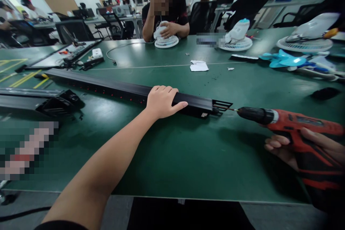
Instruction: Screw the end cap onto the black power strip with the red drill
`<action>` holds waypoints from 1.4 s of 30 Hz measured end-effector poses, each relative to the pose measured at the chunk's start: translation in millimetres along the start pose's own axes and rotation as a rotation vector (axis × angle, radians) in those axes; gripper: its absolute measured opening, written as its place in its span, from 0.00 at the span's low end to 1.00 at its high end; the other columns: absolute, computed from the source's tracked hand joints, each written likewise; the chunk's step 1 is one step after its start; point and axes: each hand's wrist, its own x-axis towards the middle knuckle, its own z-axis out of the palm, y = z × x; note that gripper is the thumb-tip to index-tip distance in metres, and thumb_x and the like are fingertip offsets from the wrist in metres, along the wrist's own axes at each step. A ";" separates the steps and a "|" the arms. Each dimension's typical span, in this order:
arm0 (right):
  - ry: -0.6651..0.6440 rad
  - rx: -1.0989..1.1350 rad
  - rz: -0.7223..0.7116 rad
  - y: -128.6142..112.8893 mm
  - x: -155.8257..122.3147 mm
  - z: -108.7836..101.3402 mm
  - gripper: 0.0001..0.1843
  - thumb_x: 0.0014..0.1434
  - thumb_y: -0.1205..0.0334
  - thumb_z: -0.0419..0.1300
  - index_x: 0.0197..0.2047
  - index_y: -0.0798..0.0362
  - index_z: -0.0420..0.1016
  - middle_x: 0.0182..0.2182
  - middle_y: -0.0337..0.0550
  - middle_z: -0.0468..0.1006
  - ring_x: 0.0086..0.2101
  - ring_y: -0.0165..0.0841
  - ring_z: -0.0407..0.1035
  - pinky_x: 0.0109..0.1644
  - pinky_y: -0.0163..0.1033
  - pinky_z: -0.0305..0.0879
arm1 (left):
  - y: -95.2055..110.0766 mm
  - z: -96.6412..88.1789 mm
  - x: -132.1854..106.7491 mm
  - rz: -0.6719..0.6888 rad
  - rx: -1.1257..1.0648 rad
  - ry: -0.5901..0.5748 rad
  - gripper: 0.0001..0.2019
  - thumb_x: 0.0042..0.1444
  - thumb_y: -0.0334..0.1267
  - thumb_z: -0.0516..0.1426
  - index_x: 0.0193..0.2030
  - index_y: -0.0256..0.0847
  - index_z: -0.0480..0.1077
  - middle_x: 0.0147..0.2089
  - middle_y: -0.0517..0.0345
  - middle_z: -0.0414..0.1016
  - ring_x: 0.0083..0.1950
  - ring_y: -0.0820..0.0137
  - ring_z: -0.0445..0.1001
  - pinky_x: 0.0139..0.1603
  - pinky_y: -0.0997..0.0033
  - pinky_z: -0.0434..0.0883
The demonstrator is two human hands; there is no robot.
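Observation:
A long black power strip [113,88] lies across the green table [172,158] from far left to centre. My left hand [161,101] rests on its top near the right end, fingers curled over the far edge, holding it down. My right hand [293,149] grips a red and black electric drill [291,124] at the lower right. The drill lies nearly level, and its bit tip touches the bracket [222,106] at the strip's right end.
A second black strip [40,100] lies at the left edge. Small white fans [165,39] [237,37] [309,37], blue fan blades [283,60] and scraps of white paper [198,66] sit farther back. A person sits across the table; others work behind.

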 end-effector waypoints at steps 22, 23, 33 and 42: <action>0.144 -0.002 0.163 -13.0 -26.7 33.0 0.24 0.33 0.50 0.81 0.29 0.45 0.74 0.29 0.43 0.73 0.33 0.41 0.76 0.38 0.39 0.87 | -0.2 -1.6 0.7 -0.010 0.004 -0.022 0.34 0.72 0.68 0.47 0.58 0.41 0.80 0.54 0.46 0.85 0.55 0.51 0.80 0.63 0.49 0.68; 0.143 0.001 0.158 -13.4 -27.2 33.7 0.24 0.33 0.50 0.81 0.30 0.45 0.74 0.29 0.43 0.73 0.33 0.41 0.76 0.37 0.39 0.87 | 0.0 -1.6 0.6 -0.010 0.003 -0.021 0.34 0.71 0.68 0.47 0.58 0.41 0.80 0.54 0.46 0.85 0.55 0.51 0.80 0.63 0.49 0.68; 0.077 0.015 0.136 -12.2 -25.9 28.0 0.20 0.38 0.54 0.78 0.32 0.45 0.75 0.27 0.42 0.74 0.32 0.42 0.77 0.39 0.41 0.88 | -0.5 0.1 0.1 -0.002 0.006 0.001 0.34 0.71 0.68 0.47 0.57 0.43 0.80 0.53 0.46 0.85 0.55 0.51 0.80 0.62 0.49 0.69; 0.035 0.032 0.082 -11.7 -21.9 25.6 0.23 0.41 0.58 0.76 0.43 0.50 0.83 0.28 0.44 0.77 0.32 0.44 0.79 0.42 0.44 0.88 | 0.8 -2.4 1.6 -0.010 0.013 -0.028 0.35 0.71 0.68 0.48 0.58 0.41 0.80 0.54 0.45 0.85 0.55 0.50 0.80 0.63 0.50 0.68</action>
